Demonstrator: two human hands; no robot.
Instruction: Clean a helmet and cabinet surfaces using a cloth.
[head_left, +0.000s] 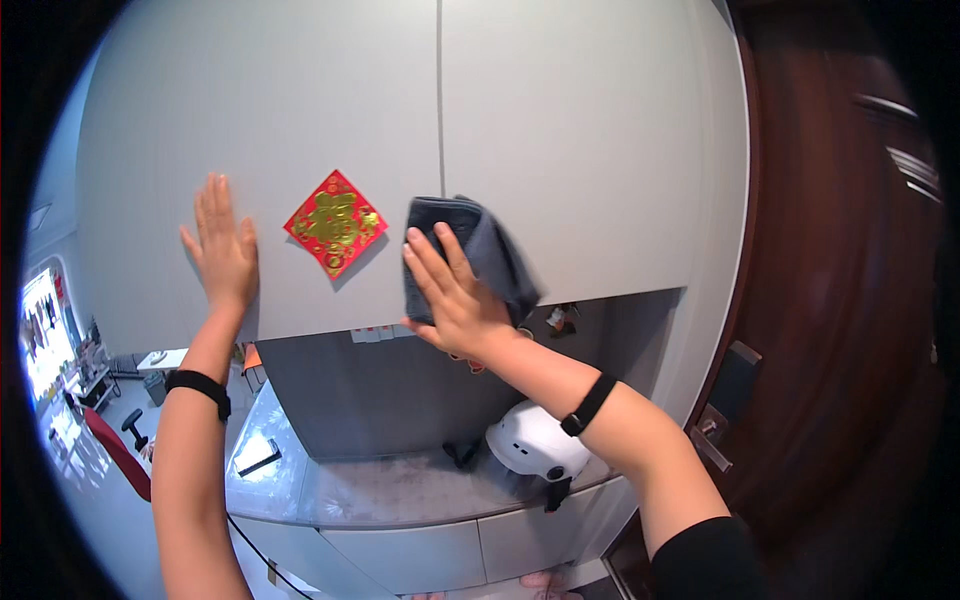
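My right hand (459, 300) presses a folded dark grey cloth (499, 251) flat against the pale cabinet doors (570, 150), over the lower end of the gap between them. The cloth's right side hangs loose and looks blurred. My left hand (223, 251) rests on the left door, fingers spread and pointing up, holding nothing. Between the two hands, a red paper diamond (335, 225) with a gold character is stuck to the left door. Each forearm wears a black strap.
Below the doors is a recessed niche with a counter (382, 484) that carries a white helmet (536, 442) and a small white-and-black object (256, 456). A dark brown door (825, 262) with a metal handle (711, 446) stands at right. A red chair part (116, 454) shows at lower left.
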